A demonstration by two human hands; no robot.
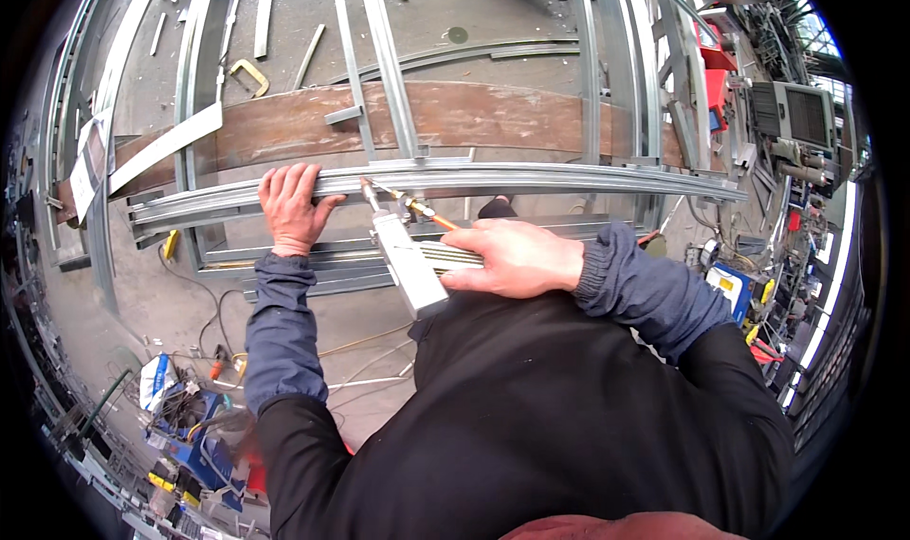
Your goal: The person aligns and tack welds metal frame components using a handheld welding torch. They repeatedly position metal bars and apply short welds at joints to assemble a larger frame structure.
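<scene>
A long silvery metal rail (550,175) runs crosswise in front of me. My left hand (292,203) grips it left of the middle, fingers over the top and thumb apart on the near side. In my right hand (521,256) is a welding gun (409,263) with a boxy silver body, held by its ribbed grip. Its copper-coloured nozzle (368,189) points away from me and meets the rail, or nearly so, right of my left hand. A thin wire guide (417,205) with a brass fitting and orange tube runs beside the nozzle. The exact contact at the tip is too small to tell.
Behind the rail lies a rusty brown beam (455,118), crossed by upright metal profiles (387,66). A yellow C-clamp (249,78) is at the far left. Cables (213,317) trail over the floor at left, near a blue machine (204,445). An old monitor (801,115) stands at right.
</scene>
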